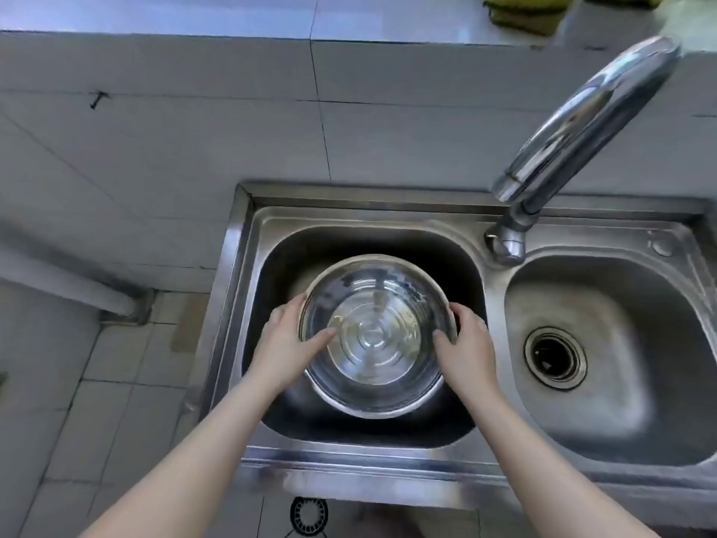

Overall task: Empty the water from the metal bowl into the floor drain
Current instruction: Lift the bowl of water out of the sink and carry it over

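Over the left basin: the metal bowl [374,335] sits low inside the left basin of the double sink [481,475], upright, its mouth facing up; whether it rests on the basin floor or is held just clear of it cannot be told.
Water: ripples ring the bowl's bottom, so it seems to hold a shallow layer of clear water.
Left hand [285,343]: curled over the bowl's left rim, thumb reaching inside the wall and the fingers wrapped outside, closed on the rim.
Right hand [465,345]: mirrored on the right rim, thumb inside and fingers behind the wall, likewise clasping it.
Balance of grip: both hands sit at about the same height on opposite sides, neither nearer than the other, so the load is shared evenly.
Floor drain [309,516]: a round grate in the tiled floor, showing below the sink's front edge, toward the person and slightly left of the bowl's centre.
Key relation: the drain lies nearer the body and lower than the bowl, with the sink's front rim between them; the bowl must likely rise over that rim, come back toward the person, then tip.
Faucet [574,137]: arches over the divider at the rear right, clear of that path.
Risk: a tilt during the lift could slop water early.
Stage: gripped, not yet emptied.
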